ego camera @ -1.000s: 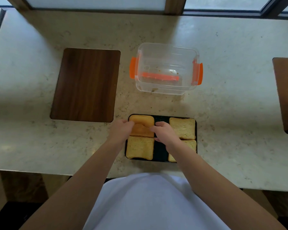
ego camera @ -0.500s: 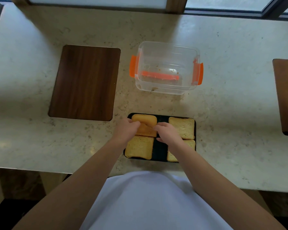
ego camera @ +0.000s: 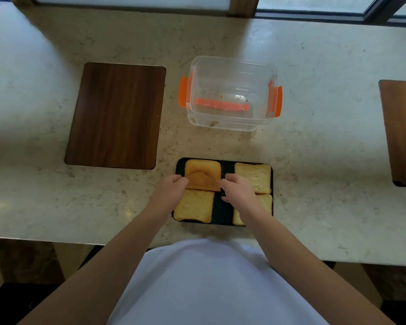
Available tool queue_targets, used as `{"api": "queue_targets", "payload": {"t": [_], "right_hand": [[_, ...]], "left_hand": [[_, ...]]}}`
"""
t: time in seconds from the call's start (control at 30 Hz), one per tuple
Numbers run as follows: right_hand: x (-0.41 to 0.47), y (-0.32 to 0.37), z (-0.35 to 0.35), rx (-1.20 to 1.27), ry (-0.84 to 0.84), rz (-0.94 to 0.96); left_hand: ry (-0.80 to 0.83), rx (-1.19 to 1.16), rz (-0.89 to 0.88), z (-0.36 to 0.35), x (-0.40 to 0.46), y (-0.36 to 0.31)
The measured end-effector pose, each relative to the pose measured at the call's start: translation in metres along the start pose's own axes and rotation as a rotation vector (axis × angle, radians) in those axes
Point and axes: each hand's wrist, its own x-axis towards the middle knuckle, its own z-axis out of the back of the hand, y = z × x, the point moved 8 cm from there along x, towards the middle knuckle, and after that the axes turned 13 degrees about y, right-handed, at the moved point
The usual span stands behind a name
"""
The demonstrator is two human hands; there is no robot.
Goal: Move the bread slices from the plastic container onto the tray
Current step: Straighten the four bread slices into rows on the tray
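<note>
- Pinching from its own side, the left hand has its fingertips at the left edge of the top slice; the grip looks light, though whether it truly clamps the bread I cannot tell.
- Lying directly between the two hands, the top slice sits tilted on the back-left slice, its long edge running hand to hand — so both hands are equally near it.
- Closing on the slice's right edge, the right hand has curled fingers touching it; again a firm hold cannot be confirmed.
- Resting under both wrists is the tray, with three more slices flat on it.
- Standing beyond the fingertips, well apart, the plastic container holds only crumbs — the transfer looks essentially done, with only the settling of this slice left.
</note>
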Motion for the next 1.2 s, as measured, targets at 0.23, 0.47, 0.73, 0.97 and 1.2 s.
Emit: {"api": "queue_targets", "payload": {"t": [0.23, 0.47, 0.73, 0.97, 1.2], "right_hand": [[-0.023, -0.024, -0.025, -0.038, 0.11, -0.063], [-0.022, -0.03, -0.034, -0.084, 0.115, -0.091], [-0.025, -0.035, -0.035, -0.094, 0.111, -0.103], [-0.027, -0.037, -0.028, -0.115, 0.105, -0.106], [-0.032, -0.036, -0.016, -0.137, 0.073, -0.114]], "left_hand": [[0.015, -0.189, 0.037, 0.001, -0.022, 0.043], [-0.012, -0.246, 0.041, 0.001, -0.024, 0.041], [-0.003, -0.229, 0.053, -0.002, -0.021, 0.036], [0.011, -0.213, 0.053, -0.013, -0.019, 0.035], [-0.004, 0.1, -0.078, -0.023, -0.034, 0.014]]}}
